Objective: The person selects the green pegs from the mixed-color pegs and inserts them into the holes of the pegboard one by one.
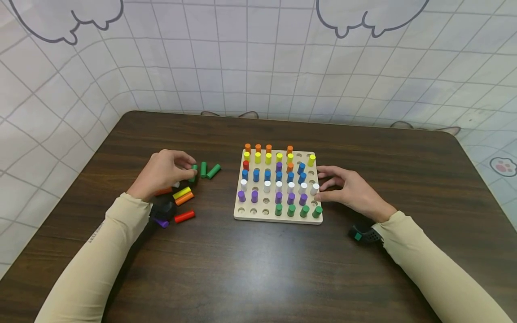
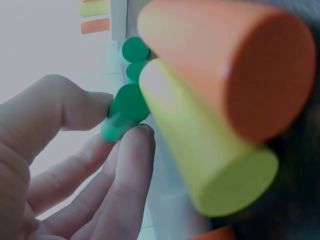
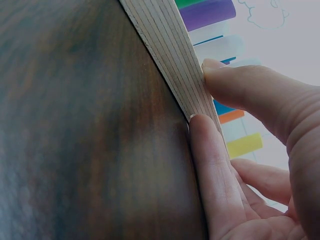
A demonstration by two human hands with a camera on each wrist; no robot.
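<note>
Pinching a green peg (image 2: 127, 105) at the left of the table (image 1: 258, 269), the left hand (image 1: 163, 172) could, by brushing sideways, set the nearby yellow peg (image 1: 181, 193) rolling; the right hand (image 1: 349, 190) grips the wooden pegboard's (image 1: 258, 218) right edge.

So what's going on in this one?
A person's left hand pinches a green peg beside loose pegs on the table, while the right hand holds the right edge of the board. The board is partly filled: its near row has four green pegs at the right and three empty holes at the left.
</note>
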